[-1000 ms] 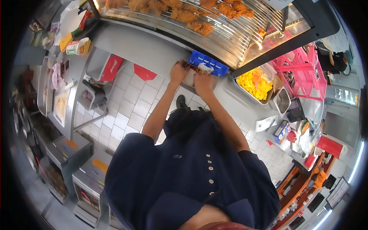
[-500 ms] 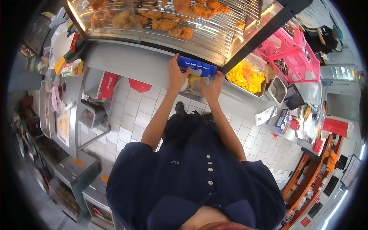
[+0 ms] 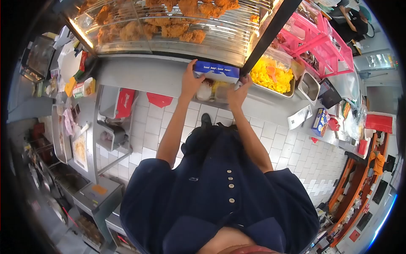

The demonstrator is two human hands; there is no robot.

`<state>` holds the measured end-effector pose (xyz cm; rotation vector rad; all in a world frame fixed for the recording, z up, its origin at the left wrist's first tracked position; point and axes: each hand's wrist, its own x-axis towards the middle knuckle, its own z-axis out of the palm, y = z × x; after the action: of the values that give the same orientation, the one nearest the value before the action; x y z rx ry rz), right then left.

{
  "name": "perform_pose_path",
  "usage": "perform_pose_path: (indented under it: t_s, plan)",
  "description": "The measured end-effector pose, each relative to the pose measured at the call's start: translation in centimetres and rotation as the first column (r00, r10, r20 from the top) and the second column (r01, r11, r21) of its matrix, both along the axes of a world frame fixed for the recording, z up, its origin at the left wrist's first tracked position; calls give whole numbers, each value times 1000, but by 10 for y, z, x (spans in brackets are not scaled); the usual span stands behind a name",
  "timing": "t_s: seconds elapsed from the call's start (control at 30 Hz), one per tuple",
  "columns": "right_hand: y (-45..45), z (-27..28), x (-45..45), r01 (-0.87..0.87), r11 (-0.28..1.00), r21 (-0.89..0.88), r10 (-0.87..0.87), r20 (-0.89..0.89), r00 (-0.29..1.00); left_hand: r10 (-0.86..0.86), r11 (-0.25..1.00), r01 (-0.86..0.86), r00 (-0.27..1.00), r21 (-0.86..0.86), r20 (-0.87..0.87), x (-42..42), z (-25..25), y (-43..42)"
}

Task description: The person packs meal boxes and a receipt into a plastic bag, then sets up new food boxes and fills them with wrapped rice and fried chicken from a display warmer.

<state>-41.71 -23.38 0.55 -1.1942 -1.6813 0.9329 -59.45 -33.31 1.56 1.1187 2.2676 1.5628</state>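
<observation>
A blue-and-white takeaway box [image 3: 216, 69] with white lettering stands on the counter below the glass case, its lid raised. In its open part I see white food that looks like rice [image 3: 204, 91] and something yellowish [image 3: 222, 91]. My left hand [image 3: 192, 81] grips the left corner of the lid, with the fingers at its top edge and the thumb in front. My right hand [image 3: 240, 93] is closed at the box's right side, its fingers at the corner flap. That hand partly hides the right end of the box.
Fried chicken [image 3: 169, 29] lies on wire racks in the lit glass case. Right of my hands stand a tray of yellow food [image 3: 270, 76], a metal pan [image 3: 308, 87] and pink baskets [image 3: 325, 46]. A paper slip [image 3: 300, 117] lies on the counter. Another person [image 3: 357, 23] is at the far right.
The view has shifted slightly. More of the lid's white lower part and of the food shows now. My right hand has closed in at the right corner; my left stays on the lid.
</observation>
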Motion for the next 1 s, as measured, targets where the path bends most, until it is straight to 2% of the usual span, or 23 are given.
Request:
perform_pose_path:
  t_s: [0.07, 0.13, 0.27, 0.33, 0.37, 0.43, 0.57, 0.63, 0.67, 0.73, 0.87, 1.0]
  plan:
    - [4, 5, 10, -42, 999, 15, 43, -18, 999, -39, 999, 39, 999, -5, 18, -10, 2, -8]
    - [9, 11, 15, -165, 956, 242, 128, 160, 979, -91, 995, 93, 994, -43, 63, -19, 1, -13]
    - [20, 19, 25, -252, 928, 273, 227, 119, 967, -224, 974, 227, 964, -4, 146, -34, -5, -24]
    - [26, 19, 35, -385, 900, 203, 346, 205, 916, -250, 968, 249, 966, 18, 60, -31, -2, -30]
    - [28, 15, 39, -380, 902, 204, 340, 205, 918, -256, 967, 255, 965, 18, 60, -26, -1, -34]
    - [26, -1, 49, -430, 901, 57, 418, 157, 895, -199, 974, 192, 979, -117, -49, -11, 3, -48]
    - [11, -24, 73, -446, 894, -49, 448, 150, 881, -214, 977, 215, 976, -10, 45, 12, -17, -68]
    - [2, -31, 84, -497, 853, 161, 447, 271, 853, -166, 985, 169, 981, 26, -99, 24, -35, -75]
    - [-1, -36, 88, -497, 853, 159, 446, 270, 853, -167, 985, 170, 981, 25, -99, 26, -45, -80]
    - [-4, -55, 96, -590, 765, 256, 486, 370, 791, -116, 993, 104, 959, -61, -258, 30, -65, -88]
    - [-8, -88, 103, -645, 682, 345, 507, 413, 757, -108, 992, 90, 966, -85, -233, 39, -90, -102]
    - [-10, -111, 108, -662, 649, 375, 540, 386, 748, -157, 985, 135, 960, -110, -230, 40, -101, -110]
